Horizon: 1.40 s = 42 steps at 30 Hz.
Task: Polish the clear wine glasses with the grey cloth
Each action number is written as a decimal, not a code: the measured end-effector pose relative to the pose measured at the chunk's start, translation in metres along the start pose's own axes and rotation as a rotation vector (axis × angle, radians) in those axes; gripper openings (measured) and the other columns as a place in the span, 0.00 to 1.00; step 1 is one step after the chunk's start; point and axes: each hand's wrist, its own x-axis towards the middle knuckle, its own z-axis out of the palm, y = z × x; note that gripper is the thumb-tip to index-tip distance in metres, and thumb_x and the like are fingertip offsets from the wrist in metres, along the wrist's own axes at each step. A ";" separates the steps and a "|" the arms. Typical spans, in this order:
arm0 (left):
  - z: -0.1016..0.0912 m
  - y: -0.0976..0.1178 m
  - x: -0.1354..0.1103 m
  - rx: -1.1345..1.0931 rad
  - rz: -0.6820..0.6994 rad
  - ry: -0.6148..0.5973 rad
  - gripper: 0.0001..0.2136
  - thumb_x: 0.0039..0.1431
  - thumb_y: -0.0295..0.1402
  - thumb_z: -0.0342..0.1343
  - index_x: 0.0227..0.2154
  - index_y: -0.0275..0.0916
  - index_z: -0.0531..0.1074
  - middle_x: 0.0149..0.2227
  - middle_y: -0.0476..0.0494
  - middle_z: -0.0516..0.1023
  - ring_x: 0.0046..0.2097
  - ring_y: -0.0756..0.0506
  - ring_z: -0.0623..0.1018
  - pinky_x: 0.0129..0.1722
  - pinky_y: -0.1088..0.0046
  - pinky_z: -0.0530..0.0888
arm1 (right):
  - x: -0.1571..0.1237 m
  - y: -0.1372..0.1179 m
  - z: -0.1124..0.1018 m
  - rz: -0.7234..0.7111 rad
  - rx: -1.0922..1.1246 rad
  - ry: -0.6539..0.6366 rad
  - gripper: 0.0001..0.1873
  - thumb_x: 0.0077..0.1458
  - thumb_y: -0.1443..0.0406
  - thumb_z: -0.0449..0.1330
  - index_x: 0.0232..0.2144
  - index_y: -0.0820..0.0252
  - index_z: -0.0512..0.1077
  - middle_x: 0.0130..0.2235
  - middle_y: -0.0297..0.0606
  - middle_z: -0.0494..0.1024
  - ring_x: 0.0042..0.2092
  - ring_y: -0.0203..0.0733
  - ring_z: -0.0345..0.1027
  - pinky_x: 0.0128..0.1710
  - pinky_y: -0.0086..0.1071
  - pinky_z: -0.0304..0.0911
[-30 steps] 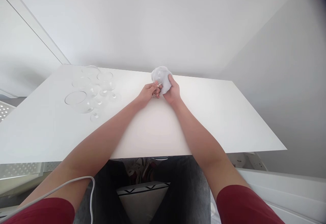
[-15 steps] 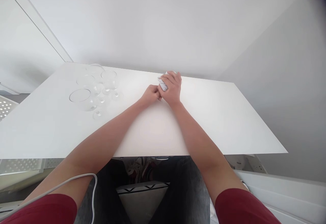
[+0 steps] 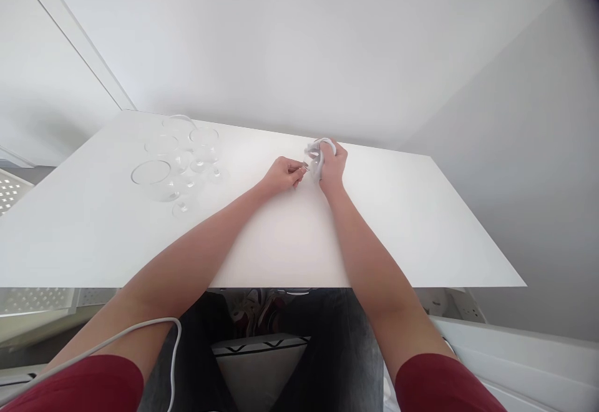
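Over the far middle of the white table, my left hand (image 3: 284,175) is closed in a pinch on the thin stem end of a small clear glass (image 3: 309,160). Just to its right, my right hand (image 3: 334,161) is wrapped round a pale grey-white cloth (image 3: 318,167), which curls about the bowl of the glass. Much of the glass is hidden by the cloth and fingers, and its clear outline is faint against the white.
On the left of the white table (image 3: 397,237) stand several clear stemmed glasses, among them a large one (image 3: 150,173) in front and a smaller one (image 3: 204,137) behind. The wall (image 3: 281,44) rises behind the table's far edge. A white cable (image 3: 140,324) crosses my left forearm.
My right hand has shifted slightly right and turned, away from my left hand's fingers. The cloth now shows as an open loop, and part of the glass is visible between the hands.
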 end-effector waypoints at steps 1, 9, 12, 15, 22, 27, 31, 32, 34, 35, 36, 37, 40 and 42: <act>0.000 -0.001 0.001 -0.010 -0.005 -0.002 0.20 0.66 0.41 0.60 0.20 0.38 0.68 0.20 0.48 0.70 0.24 0.51 0.65 0.29 0.71 0.64 | 0.003 0.002 -0.003 0.055 0.096 -0.015 0.18 0.57 0.51 0.68 0.31 0.59 0.73 0.36 0.37 0.79 0.39 0.38 0.74 0.42 0.33 0.77; -0.004 -0.010 0.006 -0.279 -0.016 0.023 0.24 0.63 0.53 0.67 0.23 0.38 0.73 0.23 0.47 0.71 0.25 0.52 0.67 0.29 0.71 0.66 | 0.001 -0.009 -0.001 0.275 0.394 -0.181 0.32 0.62 0.36 0.61 0.43 0.59 0.73 0.38 0.42 0.80 0.42 0.48 0.79 0.42 0.43 0.81; -0.003 -0.011 0.009 -0.394 -0.040 0.101 0.23 0.58 0.54 0.72 0.28 0.39 0.74 0.25 0.48 0.73 0.26 0.52 0.69 0.29 0.72 0.68 | -0.006 -0.014 0.012 0.272 0.342 -0.190 0.39 0.63 0.30 0.55 0.48 0.58 0.73 0.39 0.44 0.80 0.43 0.49 0.79 0.39 0.42 0.80; -0.002 -0.012 0.013 -0.457 -0.112 0.197 0.16 0.56 0.44 0.72 0.34 0.40 0.73 0.24 0.51 0.75 0.25 0.52 0.71 0.31 0.72 0.72 | -0.015 -0.007 0.025 0.257 0.273 -0.215 0.45 0.63 0.26 0.50 0.53 0.57 0.72 0.42 0.46 0.80 0.47 0.51 0.79 0.39 0.41 0.79; 0.000 -0.008 0.012 -0.221 -0.152 0.323 0.08 0.48 0.23 0.56 0.33 0.39 0.74 0.22 0.51 0.74 0.25 0.49 0.72 0.31 0.69 0.72 | -0.025 0.010 0.031 -0.275 -0.474 -0.116 0.30 0.75 0.42 0.48 0.63 0.52 0.69 0.65 0.50 0.71 0.72 0.50 0.60 0.71 0.50 0.65; 0.008 -0.006 0.006 0.100 0.074 0.215 0.09 0.44 0.23 0.55 0.20 0.41 0.60 0.21 0.51 0.63 0.27 0.50 0.59 0.30 0.67 0.56 | -0.012 0.012 0.017 -0.413 -0.876 0.008 0.15 0.69 0.54 0.56 0.41 0.60 0.74 0.51 0.50 0.77 0.69 0.59 0.64 0.77 0.67 0.49; 0.009 -0.008 0.005 0.260 0.119 0.202 0.11 0.46 0.25 0.57 0.19 0.43 0.59 0.20 0.50 0.61 0.26 0.48 0.58 0.32 0.66 0.56 | -0.004 0.017 0.007 -0.206 -0.720 0.129 0.18 0.64 0.53 0.59 0.28 0.57 0.64 0.37 0.43 0.76 0.53 0.53 0.75 0.67 0.57 0.69; 0.008 -0.009 0.005 0.298 0.117 0.195 0.12 0.47 0.26 0.58 0.18 0.43 0.60 0.20 0.50 0.61 0.26 0.48 0.58 0.32 0.66 0.56 | -0.004 0.018 0.005 -0.117 -0.651 0.164 0.18 0.64 0.52 0.58 0.27 0.57 0.64 0.35 0.42 0.76 0.49 0.51 0.75 0.63 0.54 0.72; 0.007 -0.009 0.005 0.370 0.100 0.180 0.12 0.51 0.29 0.60 0.18 0.43 0.63 0.19 0.49 0.64 0.25 0.47 0.61 0.32 0.65 0.59 | -0.003 0.019 0.002 0.069 -0.506 0.213 0.19 0.64 0.51 0.58 0.27 0.57 0.66 0.33 0.40 0.76 0.41 0.46 0.75 0.54 0.47 0.77; 0.007 -0.010 0.005 0.387 0.089 0.177 0.12 0.52 0.31 0.61 0.18 0.42 0.66 0.19 0.48 0.67 0.25 0.47 0.64 0.33 0.65 0.61 | -0.002 0.019 0.001 0.140 -0.425 0.220 0.19 0.63 0.51 0.58 0.27 0.57 0.67 0.32 0.39 0.77 0.38 0.44 0.74 0.49 0.44 0.78; 0.007 -0.010 0.005 0.381 0.078 0.182 0.10 0.54 0.32 0.62 0.20 0.42 0.69 0.20 0.47 0.70 0.25 0.46 0.67 0.33 0.65 0.64 | -0.001 0.019 0.000 0.189 -0.338 0.216 0.19 0.62 0.50 0.59 0.27 0.57 0.68 0.32 0.40 0.78 0.35 0.43 0.73 0.45 0.42 0.78; 0.006 -0.010 0.005 0.354 0.067 0.192 0.08 0.55 0.33 0.62 0.22 0.42 0.72 0.22 0.46 0.74 0.26 0.45 0.71 0.34 0.65 0.66 | 0.000 0.018 0.000 0.216 -0.245 0.200 0.20 0.61 0.49 0.60 0.27 0.57 0.68 0.32 0.40 0.78 0.34 0.42 0.72 0.42 0.39 0.77; 0.005 -0.009 0.005 0.212 0.036 0.228 0.07 0.56 0.37 0.65 0.27 0.39 0.78 0.26 0.43 0.81 0.29 0.44 0.77 0.34 0.66 0.71 | 0.004 0.016 -0.003 0.229 0.013 0.113 0.24 0.60 0.44 0.61 0.29 0.57 0.67 0.33 0.41 0.78 0.34 0.42 0.72 0.39 0.39 0.78; 0.003 -0.008 0.005 0.132 0.022 0.241 0.09 0.55 0.38 0.67 0.27 0.38 0.79 0.25 0.43 0.81 0.28 0.45 0.78 0.33 0.67 0.72 | 0.006 0.013 -0.005 0.222 0.119 0.036 0.27 0.60 0.41 0.61 0.30 0.57 0.66 0.33 0.41 0.77 0.36 0.44 0.74 0.41 0.42 0.79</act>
